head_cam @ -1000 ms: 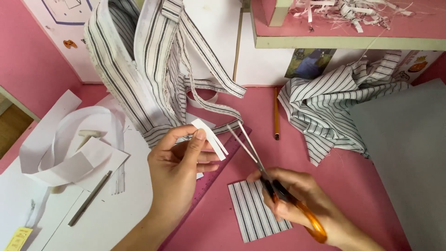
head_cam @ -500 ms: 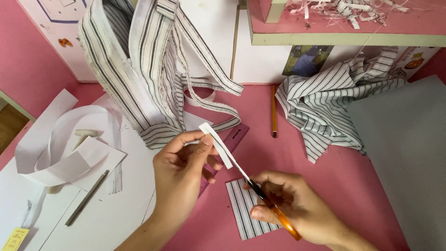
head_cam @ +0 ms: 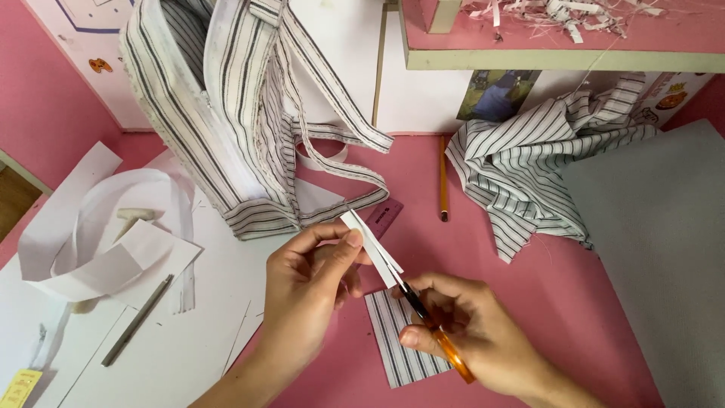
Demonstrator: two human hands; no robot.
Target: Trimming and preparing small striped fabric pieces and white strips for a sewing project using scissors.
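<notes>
My left hand (head_cam: 310, 283) pinches a narrow white strip (head_cam: 370, 245) between thumb and fingers, holding it over the pink table. My right hand (head_cam: 468, 332) grips orange-handled scissors (head_cam: 434, 332), whose blades lie along the strip's lower end, nearly closed. A small rectangle of black-and-white striped fabric (head_cam: 400, 340) lies flat under both hands. A purple ruler (head_cam: 384, 215) lies on the table beneath the strip, mostly hidden by my left hand.
A striped fabric bag with straps (head_cam: 226, 113) stands at the back left, a crumpled striped cloth (head_cam: 521, 166) at the right. A pencil (head_cam: 442, 177), white paper sheets and curled strips (head_cam: 113, 242), a grey pen (head_cam: 136, 321), a grey board (head_cam: 664, 249) and a shelf with paper shreds (head_cam: 559, 15).
The scissors, open and apart from the strip a second ago, have closed along it. Both hands have drawn together and shifted slightly right and down.
</notes>
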